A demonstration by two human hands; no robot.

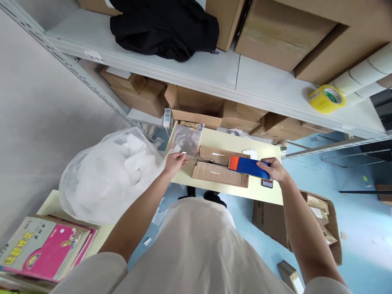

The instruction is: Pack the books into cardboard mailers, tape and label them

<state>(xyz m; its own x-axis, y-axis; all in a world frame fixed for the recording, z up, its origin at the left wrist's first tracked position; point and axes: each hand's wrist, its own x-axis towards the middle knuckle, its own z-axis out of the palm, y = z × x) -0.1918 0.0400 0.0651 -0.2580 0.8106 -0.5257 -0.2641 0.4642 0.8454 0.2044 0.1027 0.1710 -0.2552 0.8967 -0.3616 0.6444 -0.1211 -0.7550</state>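
My right hand (273, 168) grips the end of a flat blue object with an orange end (248, 165); its kind I cannot make out. It lies over a small cardboard box (225, 179) on the pale yellow table (196, 178). Dark gaps and white torn marks show on the box's top. To the left of the box, my left hand (175, 164) has its fingers pinched together, with a small whitish bit at the tips too small to name. Beside it lies a magazine (187, 138). A phone (267, 183) is partly under my right hand.
A clear plastic bag of white scraps (107, 175) bulges on the left, above stacked books (45, 249). Ahead, a grey shelf (183, 75) carries cartons, black cloth (165, 30) and yellow tape (326, 99). An open carton (271, 220) stands on the floor at right.
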